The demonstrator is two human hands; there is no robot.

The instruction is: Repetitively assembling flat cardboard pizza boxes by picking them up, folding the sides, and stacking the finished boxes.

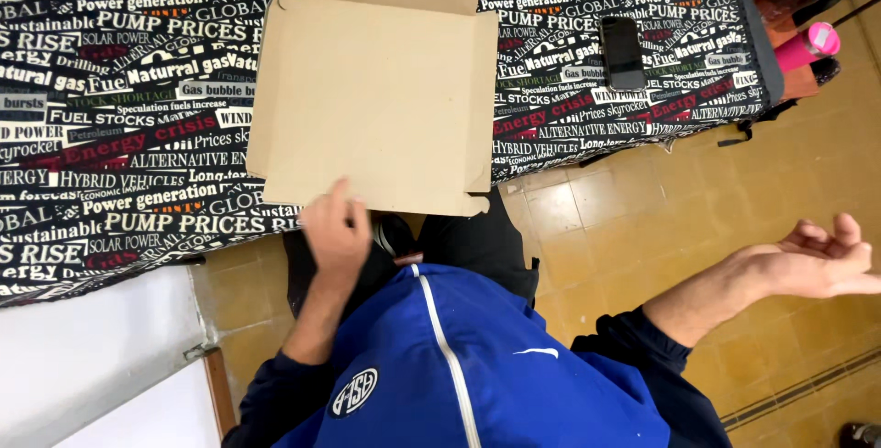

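A flat, open brown cardboard box (372,90) with low folded-up walls lies on a table covered by a black cloth (110,136) printed with white and red lettering. My left hand (335,232) rests at the box's near edge, fingers curled and touching the front wall. My right hand (821,260) is held out far to the right over the tiled floor, palm up, fingers apart, holding nothing. I wear a blue jacket with a white stripe.
A black phone (622,51) lies on the cloth to the right of the box. A pink bottle (808,44) sits at the far right. A white panel (101,365) stands at lower left. Tan floor tiles (642,228) lie beneath.
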